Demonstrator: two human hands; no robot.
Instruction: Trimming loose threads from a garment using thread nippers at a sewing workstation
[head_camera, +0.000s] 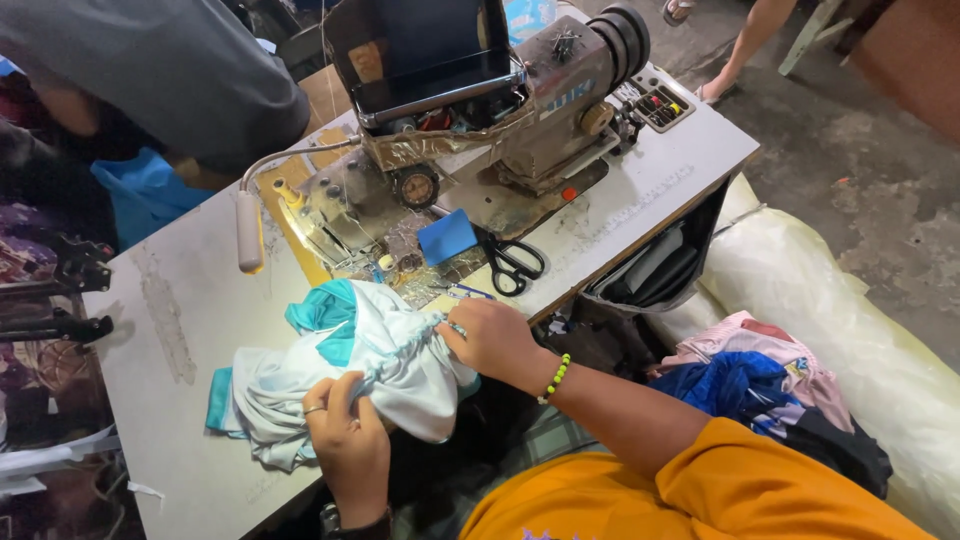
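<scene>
Right now we've got the bunched white-and-teal fabric garment (350, 365) on the pale worktop (180, 330), just in front of the worn grey sewing machine (480, 120). Left hand (348, 435) is clamped on the gathered seam; right hand (492, 338) pinches its other end, prob. to keep the gathers taut betw. them. Black-handled scissors (512, 262) lie near the right hand.

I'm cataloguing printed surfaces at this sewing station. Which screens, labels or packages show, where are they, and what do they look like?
Screen: dark rectangular panel, unlit, propped on top of the sewing machine.
Label: small blue lettering patch on the machine's grey side.
Package: large pale translucent plastic bundle on the floor, right of the table.
</scene>
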